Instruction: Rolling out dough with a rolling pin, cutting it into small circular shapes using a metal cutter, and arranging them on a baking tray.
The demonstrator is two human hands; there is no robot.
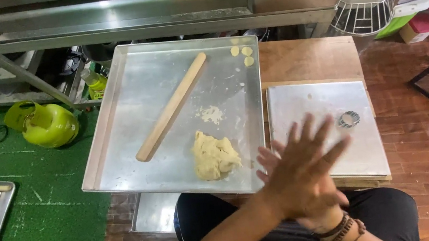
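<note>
We are pressing our palms together above our lap, the left hand [297, 173] lying crosswise over the right hand [285, 168], fingers spread and motion-blurred; whether anything is sitting between the palms we cannot tell. The hands are hovering over the near edge of the small steel tray [304, 109], not touching it. A round fluted metal cutter [348, 119] is lying on that tray, near its right side. Just to the left, the large steel tray [130, 93] is holding a lump of pale dough [214, 155] at its near right corner, close beside the hands but apart from them. A wooden rolling stick [171, 106] is lying diagonally across the tray's middle, with crumbs [212, 114] beside it and three small dough discs [243, 54] at the far right corner. Both trays are resting on a wooden table [308, 57].
</note>
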